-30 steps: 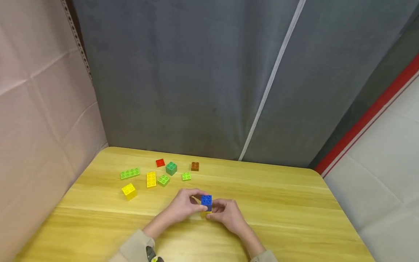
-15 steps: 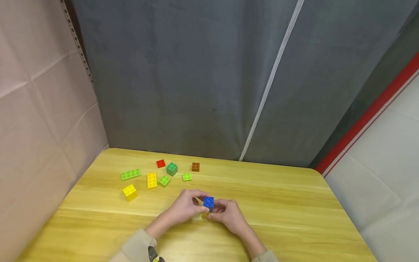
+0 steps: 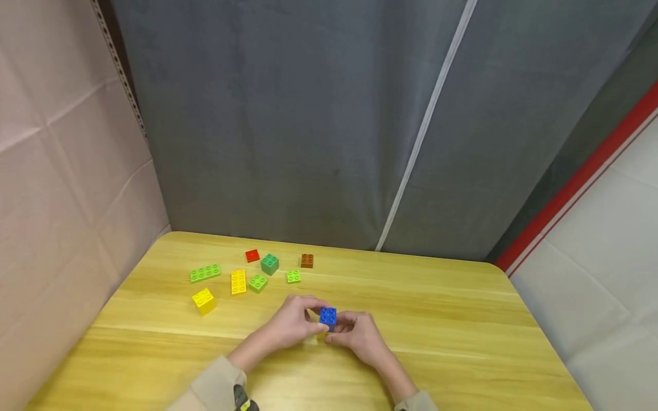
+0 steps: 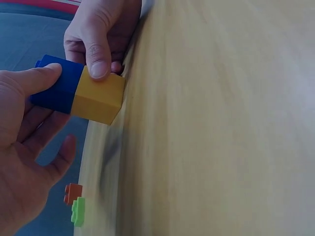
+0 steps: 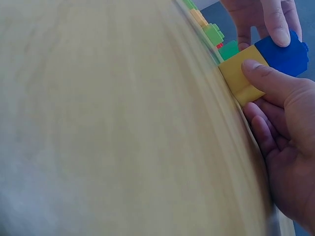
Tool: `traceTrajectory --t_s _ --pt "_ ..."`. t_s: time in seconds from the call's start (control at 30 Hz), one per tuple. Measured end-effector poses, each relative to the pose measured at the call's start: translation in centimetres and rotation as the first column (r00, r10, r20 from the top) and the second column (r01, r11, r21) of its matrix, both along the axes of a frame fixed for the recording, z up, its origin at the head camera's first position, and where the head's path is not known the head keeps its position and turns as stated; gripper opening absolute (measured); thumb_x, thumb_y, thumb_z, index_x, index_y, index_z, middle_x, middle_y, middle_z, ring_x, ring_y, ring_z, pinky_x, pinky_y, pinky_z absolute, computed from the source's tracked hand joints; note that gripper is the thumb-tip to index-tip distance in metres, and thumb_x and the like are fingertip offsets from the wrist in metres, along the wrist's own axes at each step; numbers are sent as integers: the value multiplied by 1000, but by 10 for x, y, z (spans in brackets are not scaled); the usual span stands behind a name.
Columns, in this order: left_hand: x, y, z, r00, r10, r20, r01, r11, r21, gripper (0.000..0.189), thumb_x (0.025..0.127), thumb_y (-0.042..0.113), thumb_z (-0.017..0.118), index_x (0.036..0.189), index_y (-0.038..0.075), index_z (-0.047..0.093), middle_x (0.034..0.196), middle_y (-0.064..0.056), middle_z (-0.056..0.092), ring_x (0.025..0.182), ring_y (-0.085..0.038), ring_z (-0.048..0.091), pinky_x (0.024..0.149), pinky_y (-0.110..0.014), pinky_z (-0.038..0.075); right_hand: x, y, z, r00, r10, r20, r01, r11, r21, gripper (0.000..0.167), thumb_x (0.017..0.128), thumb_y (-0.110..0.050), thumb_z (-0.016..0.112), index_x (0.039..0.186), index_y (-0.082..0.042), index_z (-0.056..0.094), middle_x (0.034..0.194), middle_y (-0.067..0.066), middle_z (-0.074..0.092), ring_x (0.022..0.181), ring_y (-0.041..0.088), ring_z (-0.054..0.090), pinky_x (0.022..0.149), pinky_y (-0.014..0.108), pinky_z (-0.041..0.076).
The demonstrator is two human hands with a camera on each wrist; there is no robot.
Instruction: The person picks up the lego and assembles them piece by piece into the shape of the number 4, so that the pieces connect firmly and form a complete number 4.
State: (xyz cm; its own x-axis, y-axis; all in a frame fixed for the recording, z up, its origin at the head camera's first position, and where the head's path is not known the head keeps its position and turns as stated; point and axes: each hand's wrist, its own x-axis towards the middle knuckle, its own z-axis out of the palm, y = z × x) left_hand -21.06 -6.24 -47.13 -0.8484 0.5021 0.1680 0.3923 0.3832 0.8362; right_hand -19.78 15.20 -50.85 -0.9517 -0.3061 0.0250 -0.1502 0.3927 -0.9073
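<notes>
In the head view a blue building brick (image 3: pixel 328 318) with studs on top sits over a yellow brick (image 4: pixel 99 97), the two flush in one stack in the left wrist view. My left hand (image 3: pixel 292 324) pinches the blue brick between thumb and fingers. Lower down, my right hand (image 3: pixel 360 338) grips the yellow brick, its thumb flat across one side in the right wrist view. From the head, most of the yellow brick is hidden under the blue one and behind the fingers.
Loose bricks lie back left on the wooden table (image 3: pixel 462 319): a yellow cube-like brick (image 3: pixel 204 301), a long lime brick (image 3: pixel 205 273), a long yellow brick (image 3: pixel 239 282), a dark green brick (image 3: pixel 269 264), a red piece (image 3: pixel 252 256), a brown brick (image 3: pixel 307 261) and small lime bricks (image 3: pixel 258 283).
The blue brick has shifted slightly right and tilted, so more of its studded top and less of the yellow brick shows. Both hands keep their grips; the loose bricks stay put.
</notes>
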Motion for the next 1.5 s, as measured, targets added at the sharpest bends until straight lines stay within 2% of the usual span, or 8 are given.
traceTrajectory --t_s 0.27,0.8,0.87,1.03,1.1,1.17,1.3,1.5 --pt "1 -2 -3 997 16 81 -20 999 48 28 89 17 81 115 16 72 99 8 68 85 -18 59 73 -27 50 -2 0 0 1000 -2 -25 2 1000 15 31 79 -15 90 105 -3 78 79 -4 71 71 14 67 63 25 56" --pt "2 -2 -4 995 27 99 -30 999 27 28 88 16 82 115 16 73 100 5 69 82 -17 59 71 -28 50 1 0 -2 999 -3 -36 4 1000 23 31 80 -18 90 105 -5 78 80 -5 70 72 12 66 64 25 56" --pt "2 -2 -3 995 11 97 -15 999 39 33 88 12 81 120 12 72 104 1 69 82 -18 62 72 -28 53 1 -1 -2 999 -5 -45 6 1000 24 31 80 -17 90 104 -4 77 81 -4 70 72 12 66 65 25 56" --pt "6 -9 -4 989 -27 148 11 994 107 61 86 8 82 141 3 58 133 -16 62 110 -29 64 87 -36 58 1 -2 -3 999 2 -47 -1 1000 22 31 80 -13 89 104 0 75 81 -2 69 71 12 64 64 24 55" --pt "9 -15 -5 985 -15 175 -8 991 133 67 85 9 83 145 3 54 142 -17 56 121 -33 59 93 -40 56 1 -2 -3 999 3 -44 -2 1000 20 31 80 -13 89 104 0 75 81 -2 69 70 12 63 63 24 54" --pt "12 -23 -5 982 8 189 -38 987 155 68 86 10 83 146 4 53 145 -18 53 123 -36 58 95 -43 56 1 -3 -3 999 1 -41 0 1000 20 31 79 -13 89 104 -1 74 80 -2 68 70 12 61 62 24 53" --pt "19 -42 -4 978 69 195 -103 980 168 66 86 9 82 145 5 54 144 -19 54 122 -36 58 96 -44 55 2 -3 -3 999 -8 -44 9 1000 29 33 79 -14 89 105 -1 74 80 -1 66 69 12 60 62 24 52" --pt "29 -73 -1 967 147 206 -182 970 162 63 86 10 82 142 3 55 138 -21 56 115 -32 61 91 -35 56 2 -2 -2 999 -17 -50 19 998 56 35 79 -15 89 106 -2 73 82 -1 65 71 13 59 63 24 51"
